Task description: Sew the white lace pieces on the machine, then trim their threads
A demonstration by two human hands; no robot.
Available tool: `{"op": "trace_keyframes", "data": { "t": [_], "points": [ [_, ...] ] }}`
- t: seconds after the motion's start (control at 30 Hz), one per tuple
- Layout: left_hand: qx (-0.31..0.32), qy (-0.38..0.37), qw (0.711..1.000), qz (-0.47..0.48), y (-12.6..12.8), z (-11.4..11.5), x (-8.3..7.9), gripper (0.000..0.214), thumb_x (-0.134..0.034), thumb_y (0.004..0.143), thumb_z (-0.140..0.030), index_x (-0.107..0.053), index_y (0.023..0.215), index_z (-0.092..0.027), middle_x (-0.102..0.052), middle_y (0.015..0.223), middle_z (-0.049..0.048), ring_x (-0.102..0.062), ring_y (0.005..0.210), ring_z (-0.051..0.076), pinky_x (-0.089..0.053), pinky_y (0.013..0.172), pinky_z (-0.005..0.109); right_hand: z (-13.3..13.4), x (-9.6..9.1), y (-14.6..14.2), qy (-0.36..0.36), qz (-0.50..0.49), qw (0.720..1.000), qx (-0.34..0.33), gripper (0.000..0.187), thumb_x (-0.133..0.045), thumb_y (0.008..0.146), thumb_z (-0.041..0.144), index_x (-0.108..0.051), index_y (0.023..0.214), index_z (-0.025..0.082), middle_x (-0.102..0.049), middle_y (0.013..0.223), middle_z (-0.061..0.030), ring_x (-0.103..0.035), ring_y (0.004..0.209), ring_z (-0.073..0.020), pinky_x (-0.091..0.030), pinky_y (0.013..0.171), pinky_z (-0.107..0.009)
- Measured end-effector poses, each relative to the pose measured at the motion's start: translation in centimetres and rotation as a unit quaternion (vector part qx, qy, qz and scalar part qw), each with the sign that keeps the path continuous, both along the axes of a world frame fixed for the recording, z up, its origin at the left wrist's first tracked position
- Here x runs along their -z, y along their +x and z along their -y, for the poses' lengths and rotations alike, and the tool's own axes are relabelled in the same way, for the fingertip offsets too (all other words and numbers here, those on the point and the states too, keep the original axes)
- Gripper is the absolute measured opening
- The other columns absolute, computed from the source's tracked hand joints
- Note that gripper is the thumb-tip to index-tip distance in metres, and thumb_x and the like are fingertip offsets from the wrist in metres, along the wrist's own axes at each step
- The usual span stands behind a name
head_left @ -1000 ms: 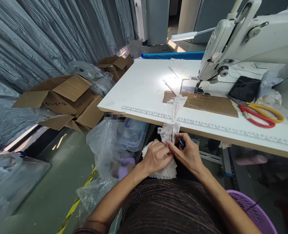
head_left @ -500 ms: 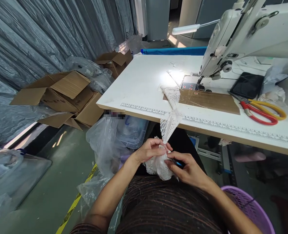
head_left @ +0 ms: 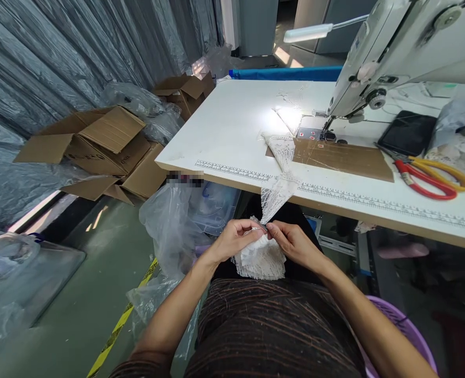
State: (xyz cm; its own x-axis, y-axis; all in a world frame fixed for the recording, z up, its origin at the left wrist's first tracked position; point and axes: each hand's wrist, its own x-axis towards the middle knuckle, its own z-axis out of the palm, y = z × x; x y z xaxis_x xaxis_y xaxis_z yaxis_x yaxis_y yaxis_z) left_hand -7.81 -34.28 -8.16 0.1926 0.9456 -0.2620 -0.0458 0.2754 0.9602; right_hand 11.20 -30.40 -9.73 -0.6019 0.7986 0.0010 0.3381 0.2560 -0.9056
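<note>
A strip of white lace (head_left: pixel 278 173) runs from the white sewing table (head_left: pixel 232 131) over its front edge down to my lap, where more of it lies bunched. My left hand (head_left: pixel 234 239) and my right hand (head_left: pixel 293 242) meet just below the table edge, both pinched shut on the lace. A small thin tool sits between the fingertips; I cannot make out what it is. The white sewing machine (head_left: pixel 398 47) stands at the back right, with its lamp lighting the needle area.
Red and yellow scissors (head_left: pixel 429 176), a dark tablet (head_left: pixel 409 134) and a brown cardboard sheet (head_left: pixel 342 157) lie on the table. Open cardboard boxes (head_left: pixel 94 147) and plastic bags (head_left: pixel 173 226) sit on the floor to the left. A purple basket (head_left: pixel 401 331) is at my right.
The lace was pulled down off the table and stretched taut, then my hands came back together. My right hand rose from my lap to meet the left at the lace.
</note>
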Motion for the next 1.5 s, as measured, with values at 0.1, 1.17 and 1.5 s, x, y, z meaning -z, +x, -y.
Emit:
{"op": "trace_keyframes", "data": {
  "t": [0.1, 1.17, 1.5],
  "points": [
    [-0.014, -0.007, 1.000, 0.009, 0.1, 0.0, -0.3, 0.032, -0.076, 0.074, -0.043, -0.072, 0.082, -0.012, -0.064, 0.072, 0.0035, -0.050, 0.061, 0.009, -0.037, 0.054, 0.018, 0.2, -0.2, 0.0, 0.008, 0.014, 1.000, 0.023, 0.050, -0.034, 0.099, 0.057, -0.058, 0.075, 0.020, -0.048, 0.059, 0.0031, -0.043, 0.055, -0.0129, -0.033, 0.056, -0.027],
    [-0.044, 0.290, 0.907, -0.304, 1.8, -2.8, 1.7, 0.025, -0.059, 0.090, -0.036, -0.062, 0.074, -0.016, -0.064, 0.074, 0.0014, -0.059, 0.070, 0.013, -0.046, 0.067, 0.025, 1.6, -0.2, 1.4, 0.123, 0.007, 0.985, 0.120, 0.019, -0.051, 0.092, 0.040, -0.051, 0.085, 0.022, -0.056, 0.071, 0.0013, -0.051, 0.061, -0.0138, -0.039, 0.059, -0.026],
    [0.047, 0.457, 0.807, -0.370, 2.8, 1.3, 0.7, 0.019, -0.066, 0.083, -0.035, -0.061, 0.083, -0.016, -0.061, 0.078, 0.0036, -0.057, 0.074, 0.017, -0.044, 0.071, 0.032, 1.8, -0.8, 0.2, 0.120, 0.016, 0.965, 0.234, 0.021, -0.050, 0.090, 0.038, -0.059, 0.093, 0.020, -0.062, 0.075, -0.0013, -0.049, 0.058, -0.0134, -0.039, 0.057, -0.026]
  ]
}}
